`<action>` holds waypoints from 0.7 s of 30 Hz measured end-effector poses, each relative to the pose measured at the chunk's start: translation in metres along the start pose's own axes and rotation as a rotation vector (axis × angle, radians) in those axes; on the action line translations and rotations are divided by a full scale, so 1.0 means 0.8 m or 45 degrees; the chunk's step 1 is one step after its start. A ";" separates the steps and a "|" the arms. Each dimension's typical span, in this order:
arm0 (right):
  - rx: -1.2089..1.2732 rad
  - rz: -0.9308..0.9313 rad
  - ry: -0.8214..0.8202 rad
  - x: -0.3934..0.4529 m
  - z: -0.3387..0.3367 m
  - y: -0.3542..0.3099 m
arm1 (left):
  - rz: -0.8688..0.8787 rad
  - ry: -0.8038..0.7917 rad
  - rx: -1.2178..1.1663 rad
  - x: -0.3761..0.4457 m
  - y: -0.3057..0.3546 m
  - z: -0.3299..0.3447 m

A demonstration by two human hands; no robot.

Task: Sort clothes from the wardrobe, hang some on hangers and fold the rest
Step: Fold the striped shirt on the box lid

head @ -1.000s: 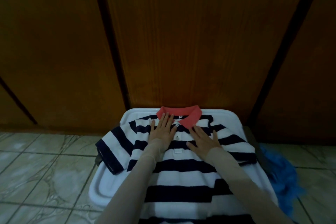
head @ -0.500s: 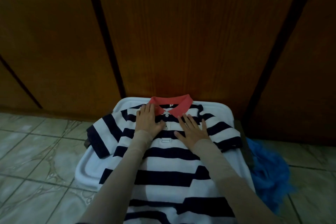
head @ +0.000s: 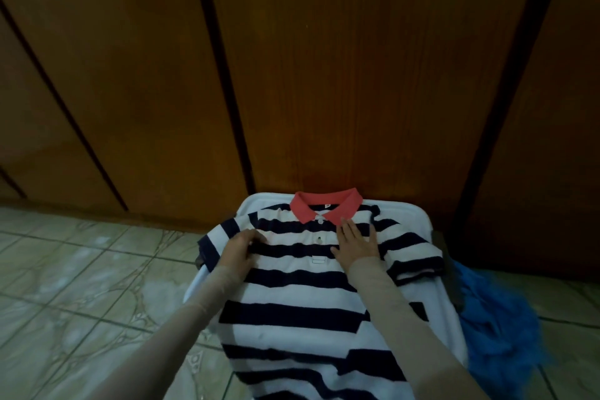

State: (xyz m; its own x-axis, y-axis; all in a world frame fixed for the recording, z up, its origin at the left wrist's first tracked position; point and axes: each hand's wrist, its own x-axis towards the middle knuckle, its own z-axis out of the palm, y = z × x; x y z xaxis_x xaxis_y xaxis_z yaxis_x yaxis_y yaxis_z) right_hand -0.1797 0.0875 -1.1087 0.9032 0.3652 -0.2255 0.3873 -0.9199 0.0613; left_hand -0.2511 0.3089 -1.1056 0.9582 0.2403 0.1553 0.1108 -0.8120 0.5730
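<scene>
A navy-and-white striped polo shirt with a red collar lies face up, spread over a white plastic tray on the floor. My left hand sits at the shirt's left shoulder, its fingers curled into the fabric where the sleeve begins. My right hand presses flat on the chest just right of the button placket, fingers straight and pointing toward the collar. The right sleeve lies spread out to the side.
Closed brown wooden wardrobe doors rise right behind the tray. A crumpled blue cloth lies on the floor against the tray's right side. Pale green floor tiles stretch to the left.
My left hand slid from beside the collar out to the left shoulder and curled into the fabric; the left sleeve looks drawn in. My right hand stayed flat on the chest.
</scene>
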 end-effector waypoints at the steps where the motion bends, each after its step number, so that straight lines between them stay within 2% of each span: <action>1: -0.023 -0.021 0.045 -0.005 -0.002 -0.008 | -0.034 0.018 -0.023 0.000 0.003 -0.003; 4: 0.118 -0.061 0.092 -0.020 -0.006 -0.029 | -0.133 -0.002 -0.166 -0.012 -0.003 -0.011; 8: 0.255 -0.166 0.108 -0.027 -0.008 -0.053 | 0.061 -0.115 0.017 -0.025 -0.035 -0.028; 11: 0.348 -0.230 0.142 -0.036 -0.012 -0.072 | 0.024 -0.147 -0.107 -0.029 -0.041 -0.029; 17: 0.794 -0.135 0.029 -0.060 -0.031 -0.108 | 0.183 -0.195 0.062 -0.026 -0.030 -0.014; 21: 0.798 -0.135 -0.098 -0.063 -0.027 -0.117 | 0.251 -0.258 0.191 -0.020 -0.038 -0.017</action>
State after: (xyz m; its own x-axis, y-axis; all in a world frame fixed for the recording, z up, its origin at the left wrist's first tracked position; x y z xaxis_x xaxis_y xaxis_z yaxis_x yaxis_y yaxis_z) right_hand -0.2574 0.1584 -1.0819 0.8410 0.4687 -0.2702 0.2707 -0.7970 -0.5399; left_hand -0.2730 0.3368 -1.1146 0.9964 -0.0281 0.0799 -0.0593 -0.9053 0.4206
